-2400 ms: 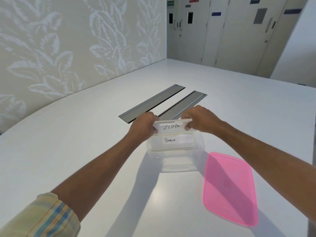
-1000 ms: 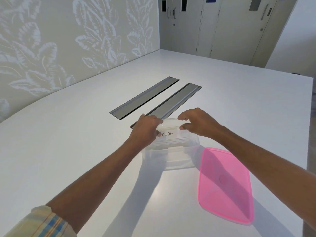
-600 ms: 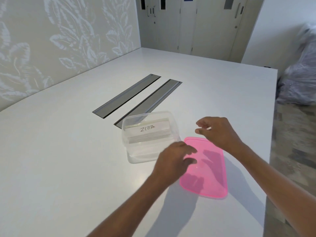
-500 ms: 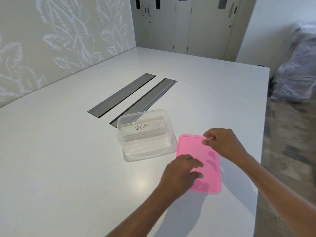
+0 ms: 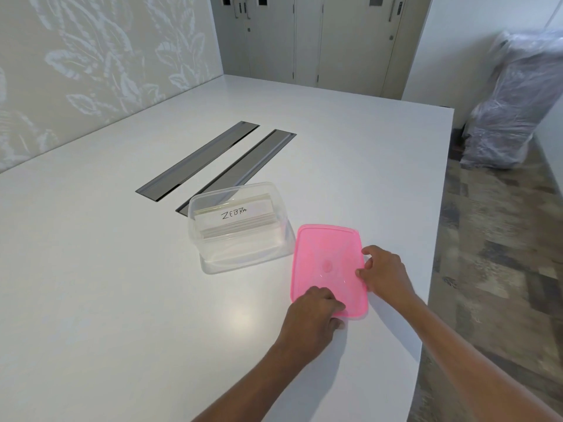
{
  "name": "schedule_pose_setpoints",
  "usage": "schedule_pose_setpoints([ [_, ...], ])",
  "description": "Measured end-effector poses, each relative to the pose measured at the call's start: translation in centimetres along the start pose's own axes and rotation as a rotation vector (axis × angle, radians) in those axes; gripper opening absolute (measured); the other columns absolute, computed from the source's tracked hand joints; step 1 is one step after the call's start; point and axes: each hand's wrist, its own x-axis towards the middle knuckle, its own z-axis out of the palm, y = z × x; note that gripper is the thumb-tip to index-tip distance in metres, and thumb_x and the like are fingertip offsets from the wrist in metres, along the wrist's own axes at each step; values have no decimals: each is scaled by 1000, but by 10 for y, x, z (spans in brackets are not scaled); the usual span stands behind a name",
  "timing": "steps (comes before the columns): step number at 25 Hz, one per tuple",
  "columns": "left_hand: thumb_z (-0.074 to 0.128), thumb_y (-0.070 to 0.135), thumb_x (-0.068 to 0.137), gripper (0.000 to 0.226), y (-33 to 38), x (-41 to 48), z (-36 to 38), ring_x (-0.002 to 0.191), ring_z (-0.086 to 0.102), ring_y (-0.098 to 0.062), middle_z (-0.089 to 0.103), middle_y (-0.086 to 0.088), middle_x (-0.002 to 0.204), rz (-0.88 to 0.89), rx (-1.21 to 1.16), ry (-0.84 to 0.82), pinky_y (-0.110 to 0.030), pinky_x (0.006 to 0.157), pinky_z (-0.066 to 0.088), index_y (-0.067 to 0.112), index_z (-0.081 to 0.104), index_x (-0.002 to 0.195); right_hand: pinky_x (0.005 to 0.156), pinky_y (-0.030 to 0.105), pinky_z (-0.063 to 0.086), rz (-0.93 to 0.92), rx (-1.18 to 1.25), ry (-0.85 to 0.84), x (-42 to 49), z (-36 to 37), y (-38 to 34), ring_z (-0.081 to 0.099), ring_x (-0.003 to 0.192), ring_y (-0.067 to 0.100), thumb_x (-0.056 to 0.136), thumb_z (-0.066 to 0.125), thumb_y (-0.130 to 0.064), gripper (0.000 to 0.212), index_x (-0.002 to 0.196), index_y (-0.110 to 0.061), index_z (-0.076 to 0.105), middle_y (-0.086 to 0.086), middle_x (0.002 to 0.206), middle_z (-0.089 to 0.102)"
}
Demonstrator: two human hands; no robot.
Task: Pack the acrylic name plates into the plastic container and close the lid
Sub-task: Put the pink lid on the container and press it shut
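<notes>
Acrylic name plates (image 5: 234,220) stand stacked on edge inside the clear plastic container (image 5: 243,260), just left of the frame's centre. The front plate bears the handwritten word "ZEBRA". The container stands open on the white table (image 5: 106,284), well apart from both hands.

Just right of the container, at centre right, the translucent pink lid (image 5: 326,263) lies flat on the table, its far left corner almost touching the container's wall. The left hand (image 5: 310,315) grips the lid's near left corner: its fingers curl over the top surface and the thumb tip shows just under the near edge. The right hand (image 5: 385,274) holds the lid's right long edge, the thumb tip lying on the pink surface and the other fingers curled close against the rim; whether they reach beneath it cannot be told.

Above the container, two long grey slot covers (image 5: 198,159) run diagonally toward the upper middle of the frame. A bundle wrapped in clear plastic film (image 5: 511,99) stands on the floor at upper right.
</notes>
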Motion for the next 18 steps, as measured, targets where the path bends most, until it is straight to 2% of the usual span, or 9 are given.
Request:
schedule_pose_setpoints([
  [5, 75, 28, 91, 42, 8, -7, -2, 122, 60, -20, 70, 7, 129, 30, -14, 106, -36, 95, 55, 26, 71, 132, 74, 42, 67, 34, 204, 14, -7, -9, -5, 78, 61, 21, 82, 68, -3, 42, 123, -13, 70, 3, 86, 76],
  [8, 79, 26, 89, 44, 13, -9, -8, 118, 64, -19, 71, 8, 127, 51, 23, 197, -35, 94, 57, 26, 71, 132, 70, 42, 68, 42, 268, 31, -9, -22, -15, 77, 55, 20, 80, 67, -2, 40, 118, -11, 72, 6, 87, 76],
  [10, 79, 22, 89, 40, 15, -9, -15, 112, 68, -18, 73, 9, 121, 62, 35, 255, -32, 87, 59, 27, 74, 128, 70, 41, 68, 23, 283, 45, -10, -32, -25, 76, 52, 17, 77, 68, -4, 39, 115, -13, 73, 4, 86, 76],
  [14, 74, 22, 93, 29, 19, -6, -32, 100, 72, -15, 75, 13, 113, 57, 75, 385, -29, 70, 60, 32, 77, 120, 69, 37, 68, -55, 395, 64, -8, -52, -43, 76, 56, 17, 81, 82, -17, 30, 110, -15, 77, 4, 79, 77],
  [16, 66, 24, 98, 27, 18, -2, -45, 100, 72, -15, 75, 14, 115, 15, 69, 443, -31, 69, 61, 34, 74, 122, 66, 31, 67, -98, 525, 38, -5, -60, -50, 78, 66, 18, 82, 88, -30, 28, 106, -18, 79, 6, 85, 78],
  [18, 62, 25, 101, 27, 16, 4, -62, 100, 73, -15, 75, 14, 117, -27, 34, 501, -34, 73, 61, 34, 73, 123, 71, 31, 67, -144, 653, -3, -1, -64, -58, 80, 77, 17, 86, 85, -36, 22, 101, -21, 82, 4, 91, 80],
])
